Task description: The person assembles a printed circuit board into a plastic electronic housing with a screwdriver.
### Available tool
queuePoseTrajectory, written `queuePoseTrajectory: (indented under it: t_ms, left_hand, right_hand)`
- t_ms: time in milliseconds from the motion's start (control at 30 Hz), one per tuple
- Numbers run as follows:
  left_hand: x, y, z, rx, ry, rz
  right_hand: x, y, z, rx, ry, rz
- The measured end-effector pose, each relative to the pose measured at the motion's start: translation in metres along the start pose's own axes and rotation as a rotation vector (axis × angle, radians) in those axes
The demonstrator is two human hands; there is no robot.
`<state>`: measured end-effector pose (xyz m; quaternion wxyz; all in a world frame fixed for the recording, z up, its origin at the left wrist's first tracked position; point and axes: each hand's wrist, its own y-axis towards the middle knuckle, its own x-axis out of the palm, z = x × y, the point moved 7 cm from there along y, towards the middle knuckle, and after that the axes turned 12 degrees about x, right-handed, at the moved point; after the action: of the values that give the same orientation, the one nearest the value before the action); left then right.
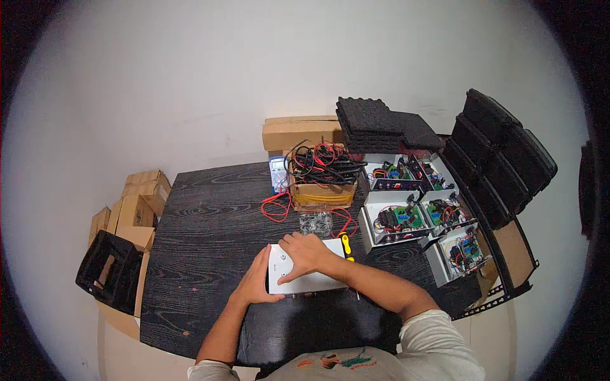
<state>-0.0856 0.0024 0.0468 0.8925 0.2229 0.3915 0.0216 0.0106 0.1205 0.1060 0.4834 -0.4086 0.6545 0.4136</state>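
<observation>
Alignment seems underway, with the left hand (253,284) open along the left edge of the white case (312,283), the right hand (309,255) spread on top, the next move likely calling for steady pressure.

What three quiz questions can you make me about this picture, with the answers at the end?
1. True or false: the left hand and the right hand are both touching the white box.
2. Fill in the blank: the wires piled in the cardboard box are mostly red and ____.
3. The yellow and black tool is at which end of the white box? A) left B) right

Key: 1. True; 2. black; 3. B
</observation>
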Motion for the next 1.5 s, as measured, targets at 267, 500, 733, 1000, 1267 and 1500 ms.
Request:
queuePoseTrajectory:
  t_ms: [267,500,733,1000,1267,1500]
  left_hand:
    - [0.001,0.002,0.002,0.015,-0.007,0.017]
    - [0.002,0.002,-0.001,0.001,-0.001,0.004]
    - [-0.001,0.0,0.003,-0.017,-0.07,0.011]
    - [0.003,-0.001,-0.007,-0.023,-0.048,0.003]
    - [0.0,0.002,-0.002,-0.053,-0.065,0.007]
    - [0.002,0.003,-0.005,0.004,-0.017,0.025]
  right_hand:
    - [0.01,0.011,0.004,-0.076,-0.005,-0.007]
    - [-0.003,0.019,0.009,0.005,0.032,-0.115]
    - [-0.004,0.031,0.022,0.04,0.191,-0.257]
    - [-0.09,0.012,0.027,0.047,0.217,-0.17]
    - [-0.152,-0.116,0.039,-0.01,0.271,-0.095]
    - [-0.11,-0.199,0.075,0.033,0.188,-0.022]
